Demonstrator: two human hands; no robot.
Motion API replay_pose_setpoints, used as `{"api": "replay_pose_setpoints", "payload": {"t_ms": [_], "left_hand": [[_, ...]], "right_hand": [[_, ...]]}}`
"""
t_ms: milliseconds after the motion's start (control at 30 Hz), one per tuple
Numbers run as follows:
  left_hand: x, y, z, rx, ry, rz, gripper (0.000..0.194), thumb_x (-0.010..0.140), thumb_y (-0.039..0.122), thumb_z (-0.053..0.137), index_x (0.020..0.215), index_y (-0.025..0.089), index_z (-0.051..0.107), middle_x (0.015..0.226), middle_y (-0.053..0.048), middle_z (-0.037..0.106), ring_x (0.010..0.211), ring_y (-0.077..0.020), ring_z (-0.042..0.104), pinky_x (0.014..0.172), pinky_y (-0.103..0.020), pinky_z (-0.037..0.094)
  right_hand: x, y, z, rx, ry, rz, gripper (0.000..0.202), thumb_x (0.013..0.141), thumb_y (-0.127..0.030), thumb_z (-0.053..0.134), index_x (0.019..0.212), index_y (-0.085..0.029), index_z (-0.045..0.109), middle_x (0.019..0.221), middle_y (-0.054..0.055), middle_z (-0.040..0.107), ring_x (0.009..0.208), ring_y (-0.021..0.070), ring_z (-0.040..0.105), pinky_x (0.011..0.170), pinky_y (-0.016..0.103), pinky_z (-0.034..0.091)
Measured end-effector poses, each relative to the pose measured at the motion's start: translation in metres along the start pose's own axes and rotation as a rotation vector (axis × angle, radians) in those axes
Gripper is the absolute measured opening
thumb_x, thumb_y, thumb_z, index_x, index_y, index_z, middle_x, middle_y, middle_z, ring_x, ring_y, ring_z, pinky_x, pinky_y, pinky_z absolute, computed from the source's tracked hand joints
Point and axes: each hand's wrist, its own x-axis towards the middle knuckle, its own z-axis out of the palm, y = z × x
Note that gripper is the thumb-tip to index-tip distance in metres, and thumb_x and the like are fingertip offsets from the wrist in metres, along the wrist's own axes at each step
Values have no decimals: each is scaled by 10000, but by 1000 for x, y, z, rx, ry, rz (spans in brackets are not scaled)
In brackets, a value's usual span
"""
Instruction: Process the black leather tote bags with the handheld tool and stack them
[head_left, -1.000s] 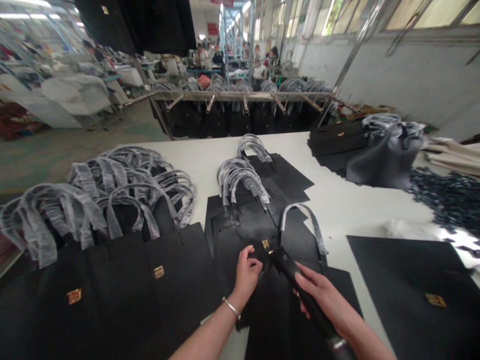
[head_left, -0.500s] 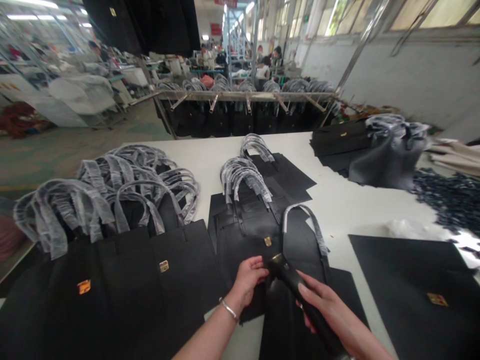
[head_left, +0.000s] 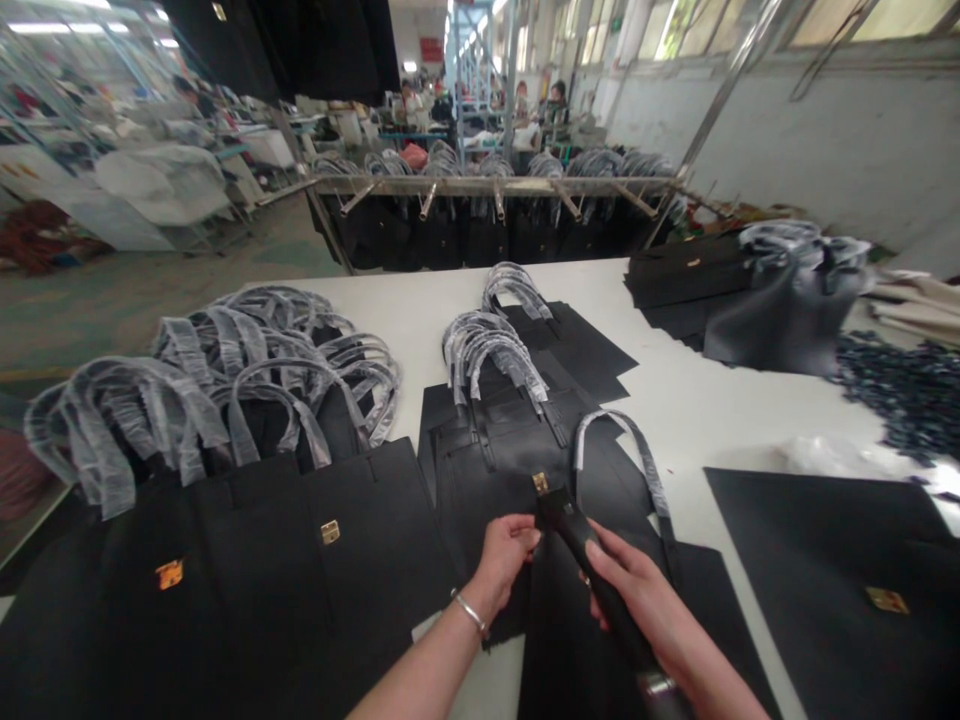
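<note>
My right hand (head_left: 626, 575) is wrapped round a black hand-held tool (head_left: 600, 580), shaped like a hair clipper, with a wide flat head. The tool's head lies just below a gold clasp (head_left: 540, 484) on a black bag (head_left: 495, 470). Left of that head, my left hand (head_left: 504, 565), with a bangle on its wrist, is closed in a pinch at the upper edge of a black bag panel (head_left: 562, 640). Its fingertips partly hide the edge. A single plastic-wrapped handle (head_left: 637, 450) stands up behind my right hand.
Black bags (head_left: 262, 570) with plastic-wrapped handles (head_left: 277, 350) are piled at the left. Another black panel with a clasp (head_left: 887, 600) lies at the right. Small dark pieces (head_left: 900, 390) are heaped beyond it. A metal rack (head_left: 480, 186) hung with bags stands behind the white table (head_left: 690, 410).
The tool's head has turned from showing its shiny edge to pointing up near the clasp. My left hand has shifted slightly right and stays pinched. The view has moved a little.
</note>
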Motion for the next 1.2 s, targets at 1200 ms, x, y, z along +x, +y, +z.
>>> {"api": "replay_pose_setpoints", "payload": {"t_ms": [1200], "left_hand": [[-14, -1, 11, -7, 72, 58, 344, 551, 397, 848, 688, 132, 676, 545, 3, 489, 479, -98, 406, 482, -263, 321]], "right_hand": [[22, 4, -8, -283, 37, -31, 524, 772, -556, 637, 1236, -314, 610, 807, 67, 704, 596, 224, 678, 448, 315, 525]]}}
